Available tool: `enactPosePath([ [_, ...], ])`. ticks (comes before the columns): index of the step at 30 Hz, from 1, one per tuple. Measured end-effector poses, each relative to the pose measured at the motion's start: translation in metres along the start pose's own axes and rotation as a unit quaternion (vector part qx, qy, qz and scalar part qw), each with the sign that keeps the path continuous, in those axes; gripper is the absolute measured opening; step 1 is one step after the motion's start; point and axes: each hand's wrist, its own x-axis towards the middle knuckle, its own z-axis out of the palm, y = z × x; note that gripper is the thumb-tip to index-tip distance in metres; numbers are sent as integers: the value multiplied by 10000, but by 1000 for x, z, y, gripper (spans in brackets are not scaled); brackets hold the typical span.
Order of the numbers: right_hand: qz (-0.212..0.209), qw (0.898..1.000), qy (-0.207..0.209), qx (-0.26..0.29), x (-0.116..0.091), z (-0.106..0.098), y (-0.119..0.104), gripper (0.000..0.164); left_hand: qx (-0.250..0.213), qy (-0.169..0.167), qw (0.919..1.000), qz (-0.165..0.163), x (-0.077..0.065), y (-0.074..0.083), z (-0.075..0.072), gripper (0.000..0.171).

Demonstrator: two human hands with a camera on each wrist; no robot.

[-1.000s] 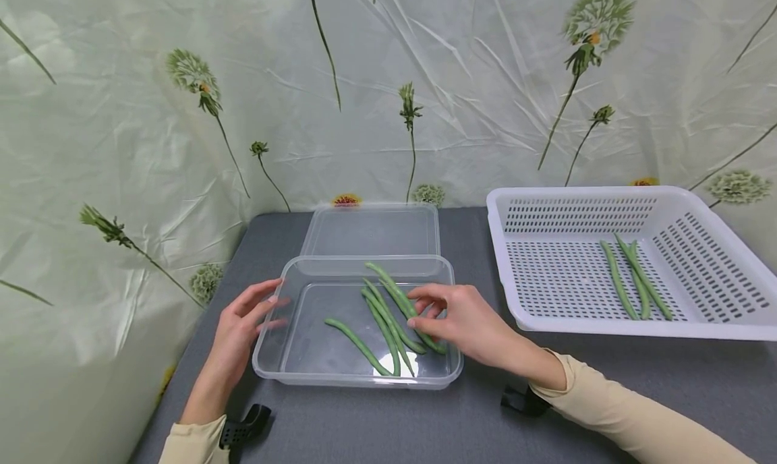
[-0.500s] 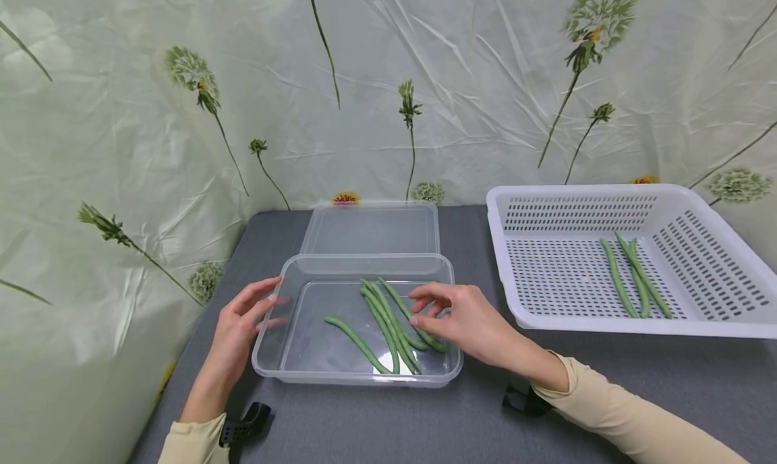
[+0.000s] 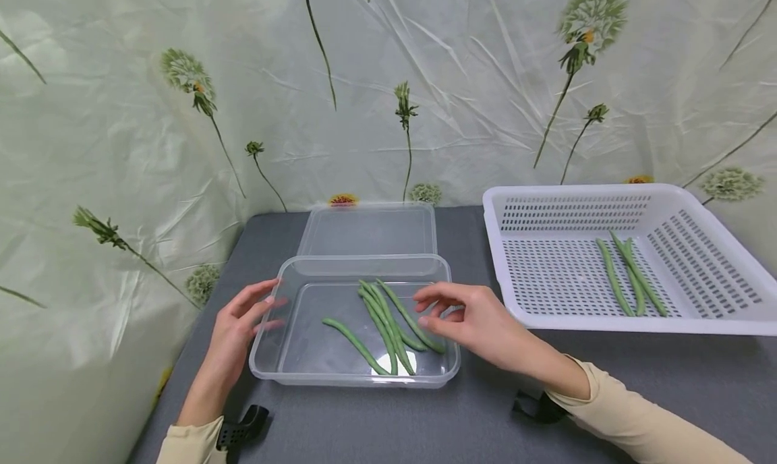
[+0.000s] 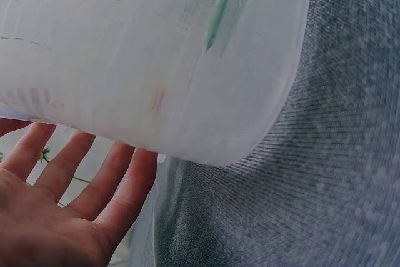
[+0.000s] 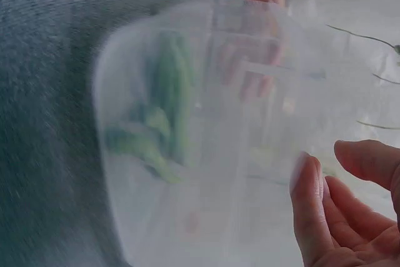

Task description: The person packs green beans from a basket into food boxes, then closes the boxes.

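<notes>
Slim green beans (image 3: 388, 328): last handful loose in clear rectangular plastic box (image 3: 322, 378).
Right hand (image 3: 470, 321): parted, empty, drawing back.
Left hand (image 3: 239, 329): relaxed beside box (no grip).
White slotted plastic basket (image 3: 607, 322): three more.

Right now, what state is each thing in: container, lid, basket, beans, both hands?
Clear container: uncovered
Clear lid: off, behind the container
Container beans: loose, inside
White basket: uncovered
Basket beans: three, loose
Left hand: fingers extended at container's left side
Right hand: holding nothing, fingers bent
</notes>
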Motion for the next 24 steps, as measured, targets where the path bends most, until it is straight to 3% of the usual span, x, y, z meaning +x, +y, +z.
enactPosePath([
  [8, -381, 9983, 427, -85, -12, -26, -12, 27, -87, 5, 9999, 59, -1, 2, -1, 46],
  [16, -401, 9947, 766, -552, -22, -52, -17, 29, -108, -25, 9999, 76, -1, 2, -1, 45],
  [24, -161, 9908, 942, -962, -33, -81, -19, 30, -143, -58, 9999, 70, -1, 0, -2, 46],
])
